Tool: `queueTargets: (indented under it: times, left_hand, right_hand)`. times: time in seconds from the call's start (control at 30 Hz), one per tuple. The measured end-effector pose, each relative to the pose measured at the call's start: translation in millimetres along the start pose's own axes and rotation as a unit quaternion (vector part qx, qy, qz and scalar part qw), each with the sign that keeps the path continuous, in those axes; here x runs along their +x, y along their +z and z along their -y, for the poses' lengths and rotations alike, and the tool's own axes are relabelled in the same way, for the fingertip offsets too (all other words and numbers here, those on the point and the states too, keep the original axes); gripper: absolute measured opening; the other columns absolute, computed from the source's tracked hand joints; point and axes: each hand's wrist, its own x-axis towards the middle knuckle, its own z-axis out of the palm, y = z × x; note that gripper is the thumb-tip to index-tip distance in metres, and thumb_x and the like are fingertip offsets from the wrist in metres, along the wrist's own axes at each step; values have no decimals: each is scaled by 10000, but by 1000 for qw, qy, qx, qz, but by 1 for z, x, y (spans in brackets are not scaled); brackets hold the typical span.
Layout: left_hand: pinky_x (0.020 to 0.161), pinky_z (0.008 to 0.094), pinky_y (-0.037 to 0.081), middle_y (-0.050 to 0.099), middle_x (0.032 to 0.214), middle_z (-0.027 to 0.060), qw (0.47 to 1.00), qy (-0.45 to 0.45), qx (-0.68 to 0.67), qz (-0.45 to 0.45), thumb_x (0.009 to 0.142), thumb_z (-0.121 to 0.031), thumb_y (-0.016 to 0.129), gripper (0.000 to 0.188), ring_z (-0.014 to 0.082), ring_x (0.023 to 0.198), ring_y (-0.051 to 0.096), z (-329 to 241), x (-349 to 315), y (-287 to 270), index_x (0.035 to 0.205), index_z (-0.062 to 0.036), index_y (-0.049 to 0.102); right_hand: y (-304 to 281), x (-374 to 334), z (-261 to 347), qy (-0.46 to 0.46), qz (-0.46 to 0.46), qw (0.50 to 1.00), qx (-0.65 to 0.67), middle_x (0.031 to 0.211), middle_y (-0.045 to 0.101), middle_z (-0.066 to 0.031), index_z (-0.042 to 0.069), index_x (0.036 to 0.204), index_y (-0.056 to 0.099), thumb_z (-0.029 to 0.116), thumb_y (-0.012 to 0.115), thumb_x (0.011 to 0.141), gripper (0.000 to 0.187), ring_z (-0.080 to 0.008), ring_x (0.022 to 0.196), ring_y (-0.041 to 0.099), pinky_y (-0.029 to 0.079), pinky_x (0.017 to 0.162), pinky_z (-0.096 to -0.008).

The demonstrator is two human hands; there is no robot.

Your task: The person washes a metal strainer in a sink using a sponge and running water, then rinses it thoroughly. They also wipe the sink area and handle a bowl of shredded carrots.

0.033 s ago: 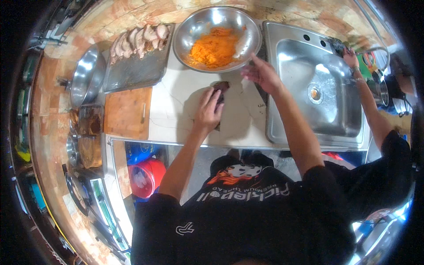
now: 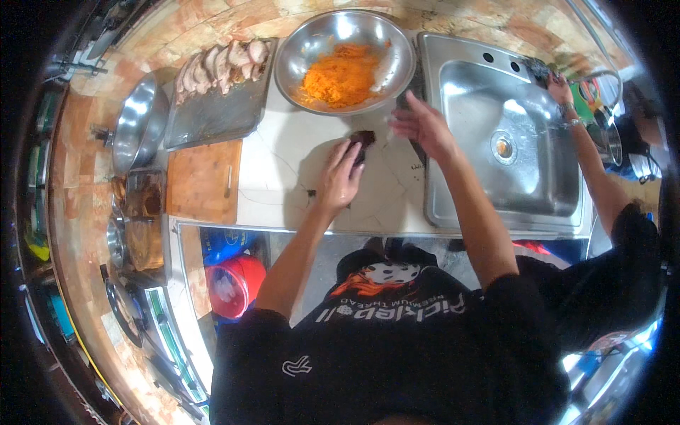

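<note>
On the white counter (image 2: 280,188), my left hand (image 2: 342,177) presses down on a small dark brown cloth (image 2: 365,137), its fingers closed over it. Much of the cloth is hidden under the fingers. My right hand (image 2: 429,130) hovers between the counter and the sink, holding nothing, with fingers apart. Just beyond both hands, a wide steel bowl (image 2: 395,91) contains shredded orange food (image 2: 340,78), which looks like grated carrot.
At left, a metal tray (image 2: 212,124) bears sliced meat (image 2: 225,65), beside a wooden cutting board (image 2: 205,180) and another steel bowl (image 2: 140,120). A steel sink (image 2: 489,170) lies right, where a co-worker's hand (image 2: 559,89) touches its far corner. Below stands a red bucket (image 2: 244,283).
My left hand has slid slightly to the right with the dark cloth. My right hand has shifted a little, and its fingers show more spread.
</note>
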Motion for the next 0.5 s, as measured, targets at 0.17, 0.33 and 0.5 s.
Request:
queueTargets:
  times: [0.17,0.33,0.5]
  left_hand:
    - [1044,394,371,567,1224,120,997,34,-53,33,740,27,603,357,326,1222,456,-47,-9,45,1079,-77,641]
    - [893,384,476,603,1085,160,991,79,-95,51,732,2,645,207,332,1054,572,-88,-73,62,936,5,616]
    - [718,403,491,612,891,164,986,61,-130,84,807,-161,660,195,333,825,608,-122,-95,62,850,21,603]
  right_hand:
    - [-73,-178,-117,281,170,942,73,970,644,-220,-66,1113,535,302,337,911,464,-299,860,648,520,778,-386]
    - [-89,-194,-187,256,106,883,380,1199,554,-273,-84,1223,483,335,253,928,561,-339,1110,564,406,999,-473]
    - [-97,-185,-216,196,195,817,505,1173,596,-173,81,1250,484,526,269,939,584,-326,1065,599,473,929,-468]
